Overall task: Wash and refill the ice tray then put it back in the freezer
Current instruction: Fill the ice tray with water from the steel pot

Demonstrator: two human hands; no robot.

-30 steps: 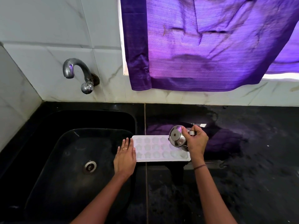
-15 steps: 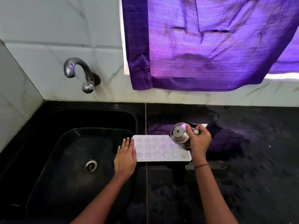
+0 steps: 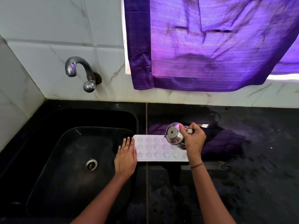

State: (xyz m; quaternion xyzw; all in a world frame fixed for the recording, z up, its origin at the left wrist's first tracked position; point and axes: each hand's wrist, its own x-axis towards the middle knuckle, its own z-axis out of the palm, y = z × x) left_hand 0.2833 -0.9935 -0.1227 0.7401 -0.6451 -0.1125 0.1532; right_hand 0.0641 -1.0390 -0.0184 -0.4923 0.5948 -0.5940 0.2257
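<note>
Two bare forearms reach in from 6 o'clock across a black stone bench [image 3: 242,183]. The left hand [image 3: 126,157] lies flat, palm down, its fingers [image 3: 127,143] stretched out together and not gripping anything; the fingertips rest against the left short end of the ice tray [image 3: 153,149], with the palm over the right rim of the sink [image 3: 72,159]. A ring shows on one finger. The right hand [image 3: 194,141], with a thread band at the wrist, has its fingers closed around a small steel jug [image 3: 174,135], held tipped on its side above the right end of the tray, its round base facing the camera. Whether water is running out cannot be told.

The white tray lies flat on the bench just right of the sink, at about 12 o'clock from the hands, long side running left to right, with star-shaped pockets in three rows.

The sink is black, with a metal drain [image 3: 91,164] at its middle. Farther off, at 11 o'clock, a curved metal tap [image 3: 79,68] juts from the white tiled wall [image 3: 48,38]. At 1 o'clock a purple curtain [image 3: 210,46] hangs over a window, its colour mirrored on the wet bench behind the jug.
</note>
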